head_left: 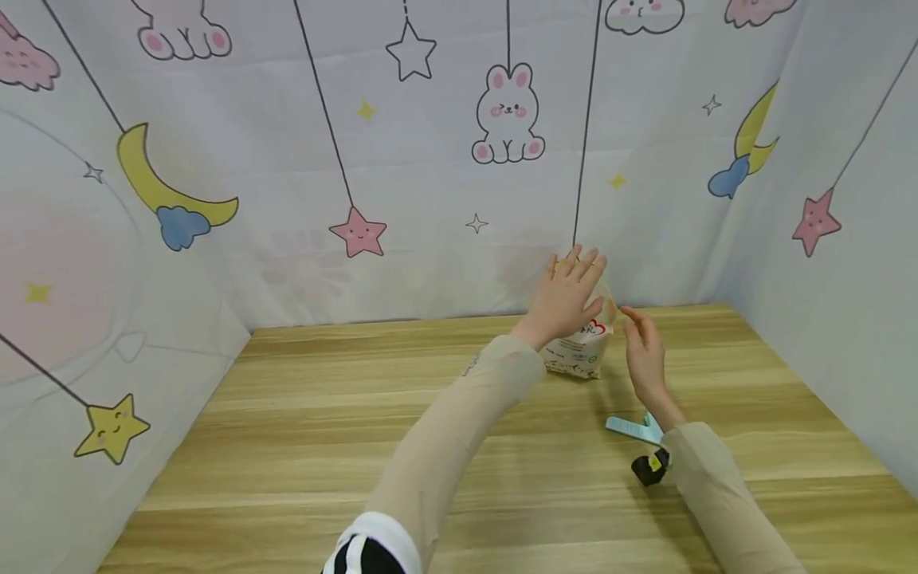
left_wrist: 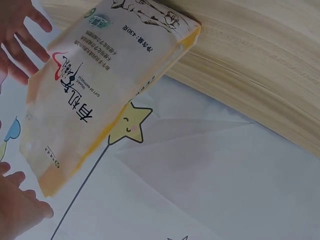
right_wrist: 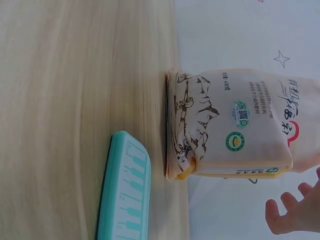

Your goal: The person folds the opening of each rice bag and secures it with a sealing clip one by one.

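Note:
A cream paper food bag (head_left: 578, 355) with orange sides stands upright on the table near the back wall. Printed lettering, a red heart and drawn mountains cover its front (right_wrist: 240, 125). My left hand (head_left: 566, 299) spreads its straight fingers across the bag's upper part in the head view. Beside the bag's top right edge is my right hand (head_left: 645, 351), fingers extended and nothing in its grasp. In the left wrist view, the left hand (left_wrist: 22, 207) and right hand (left_wrist: 20, 42) flank the bag's upper end. The right wrist view catches only the right hand's fingers (right_wrist: 287, 207).
On the table (head_left: 344, 430), in front of the bag, lies a light blue V-shaped clip-like thing (head_left: 634, 429) with a printed key pattern. Next to it sits a small black object (head_left: 648, 470) with a yellow patch. A cartoon-printed cloth wall (head_left: 430, 279) rises behind.

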The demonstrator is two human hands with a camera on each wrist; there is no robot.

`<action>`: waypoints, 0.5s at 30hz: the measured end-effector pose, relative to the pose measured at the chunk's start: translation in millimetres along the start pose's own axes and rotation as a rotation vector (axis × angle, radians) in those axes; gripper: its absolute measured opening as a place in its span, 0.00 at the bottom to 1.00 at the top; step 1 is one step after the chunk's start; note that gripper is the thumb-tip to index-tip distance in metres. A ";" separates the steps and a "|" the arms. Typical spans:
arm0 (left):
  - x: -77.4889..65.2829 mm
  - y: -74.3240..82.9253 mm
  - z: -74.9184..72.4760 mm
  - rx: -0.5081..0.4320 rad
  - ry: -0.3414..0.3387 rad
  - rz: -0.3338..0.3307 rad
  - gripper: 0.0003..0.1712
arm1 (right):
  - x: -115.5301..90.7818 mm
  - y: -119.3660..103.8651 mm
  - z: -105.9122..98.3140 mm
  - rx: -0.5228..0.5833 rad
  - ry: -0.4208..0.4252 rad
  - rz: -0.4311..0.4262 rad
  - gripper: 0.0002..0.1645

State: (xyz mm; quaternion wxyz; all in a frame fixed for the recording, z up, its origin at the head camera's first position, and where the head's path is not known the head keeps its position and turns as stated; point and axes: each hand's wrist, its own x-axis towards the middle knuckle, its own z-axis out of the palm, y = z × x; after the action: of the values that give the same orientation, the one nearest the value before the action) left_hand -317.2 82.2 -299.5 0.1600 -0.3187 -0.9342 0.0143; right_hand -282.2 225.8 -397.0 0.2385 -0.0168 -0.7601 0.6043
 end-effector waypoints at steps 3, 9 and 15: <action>-0.8 2.7 1.1 0.011 -0.015 0.004 0.34 | 0.0 2.5 1.3 0.044 -0.001 0.000 0.25; -3.2 5.3 0.8 -0.017 -0.005 0.015 0.33 | -1.1 2.0 2.7 0.074 -0.009 -0.004 0.25; -5.2 3.9 0.6 -0.028 0.003 0.009 0.31 | 0.6 0.6 4.1 0.075 -0.009 -0.008 0.25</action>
State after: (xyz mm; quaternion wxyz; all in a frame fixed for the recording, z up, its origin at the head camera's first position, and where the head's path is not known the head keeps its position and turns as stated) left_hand -311.2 82.2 -302.0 0.1570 -0.3250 -0.9326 0.0013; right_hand -284.5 222.4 -397.9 0.2379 -0.0023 -0.7381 0.6314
